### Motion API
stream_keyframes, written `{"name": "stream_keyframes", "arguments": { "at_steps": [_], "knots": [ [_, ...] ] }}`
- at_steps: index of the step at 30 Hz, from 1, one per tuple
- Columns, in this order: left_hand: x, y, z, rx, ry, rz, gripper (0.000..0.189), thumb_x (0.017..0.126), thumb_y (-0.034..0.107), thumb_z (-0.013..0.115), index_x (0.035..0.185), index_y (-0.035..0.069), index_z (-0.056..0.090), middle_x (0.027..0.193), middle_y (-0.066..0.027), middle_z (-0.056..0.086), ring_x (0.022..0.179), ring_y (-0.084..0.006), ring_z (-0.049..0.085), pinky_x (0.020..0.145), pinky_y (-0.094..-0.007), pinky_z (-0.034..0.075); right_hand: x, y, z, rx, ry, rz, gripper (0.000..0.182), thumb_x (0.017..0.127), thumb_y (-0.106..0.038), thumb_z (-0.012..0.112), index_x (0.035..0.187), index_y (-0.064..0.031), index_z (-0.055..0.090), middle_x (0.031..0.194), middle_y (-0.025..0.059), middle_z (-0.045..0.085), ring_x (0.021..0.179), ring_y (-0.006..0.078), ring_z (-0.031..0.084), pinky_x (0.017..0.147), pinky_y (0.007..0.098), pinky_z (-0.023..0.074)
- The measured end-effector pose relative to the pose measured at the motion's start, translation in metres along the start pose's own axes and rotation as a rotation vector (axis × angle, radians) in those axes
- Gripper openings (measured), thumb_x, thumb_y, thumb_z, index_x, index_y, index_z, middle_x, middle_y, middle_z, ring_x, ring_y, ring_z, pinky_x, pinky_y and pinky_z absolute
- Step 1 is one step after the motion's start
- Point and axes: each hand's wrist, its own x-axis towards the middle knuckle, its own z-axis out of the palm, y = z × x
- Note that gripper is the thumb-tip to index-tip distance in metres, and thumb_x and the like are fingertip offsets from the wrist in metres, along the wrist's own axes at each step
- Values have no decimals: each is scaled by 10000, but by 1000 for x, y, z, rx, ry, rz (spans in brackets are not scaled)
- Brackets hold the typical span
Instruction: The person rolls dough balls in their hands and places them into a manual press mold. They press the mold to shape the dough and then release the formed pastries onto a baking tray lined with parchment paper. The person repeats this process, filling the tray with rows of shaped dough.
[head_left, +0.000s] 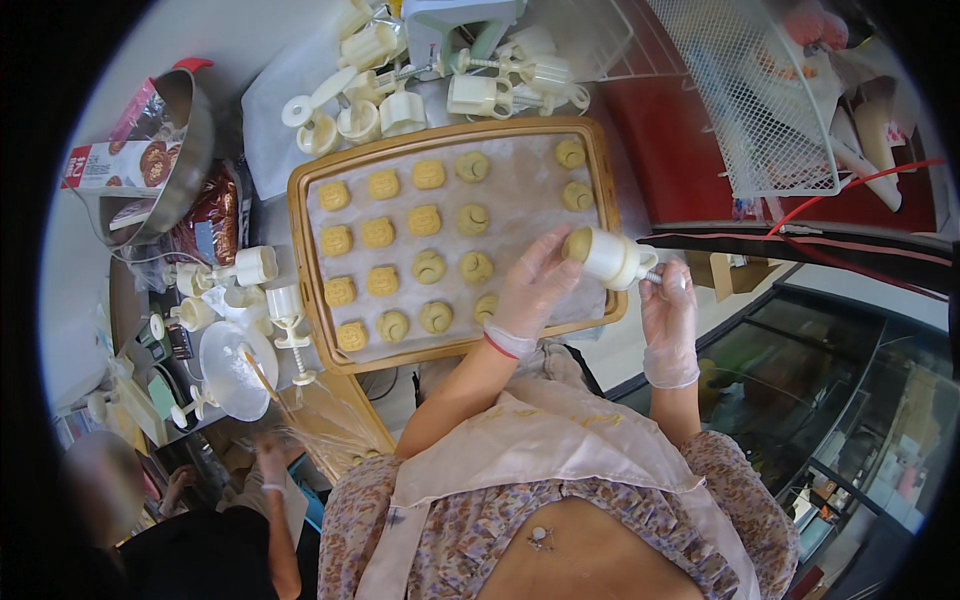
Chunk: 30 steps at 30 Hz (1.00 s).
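Note:
My right hand (670, 304), in a clear plastic glove, grips the spring plunger end of a white plastic mooncake press (611, 259). A ball of pale dough (577, 244) sits at the mould's open end, and my gloved left hand (538, 281) holds it there with the fingertips. Both are above the right part of a gold baking tray (457, 358) lined with paper. On the tray, several stamped pastries (379, 232) with a raised pattern fill mostly the left side. Several round greenish pastries (472, 219) lie toward the middle, and two more rest at the right edge.
More mooncake presses (403, 112) crowd behind the tray, others (285, 304) left of it. A translucent bowl (236, 371) holds white powder and a brush. A metal bowl (196, 142) with packages stands far left, a white wire basket (814, 120) at right. A co-worker (202, 551) is at lower left.

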Motion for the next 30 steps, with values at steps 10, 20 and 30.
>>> {"name": "stream_keyframes", "arguments": {
  "at_steps": [10, 20, 30],
  "knots": [
    [-2, 4, 2, -172, 157, -185, 306, 894, 121, 566, 1181, 26, 523, 1124, -68, 572, 1040, -154, 530, 880, -303, 411, -26, -20, 20, -460, -146, -521, 67, 899, -36, 534, 938, -69, 490, 927, 43, 480, 841, 156, 515, 842, 324, 433],
    [8, -36, -7, -148, 221, -254, 276, 901, 117, 530, 1173, 68, 533, 1076, -55, 573, 1000, -139, 537, 850, -302, 436, -34, -14, 15, -813, -91, -646, 67, 900, -25, 522, 937, -64, 483, 914, 47, 477, 858, 155, 516, 825, 293, 414],
    [32, -84, -52, 199, 197, -414, 262, 890, 82, 475, 1141, 46, 539, 1054, -82, 596, 860, -153, 577, 754, -305, 457, -25, 20, -17, -1032, -47, -575, 71, 895, -4, 532, 914, -48, 480, 868, 50, 512, 816, 141, 482, 814, 267, 404]
  ]
}}
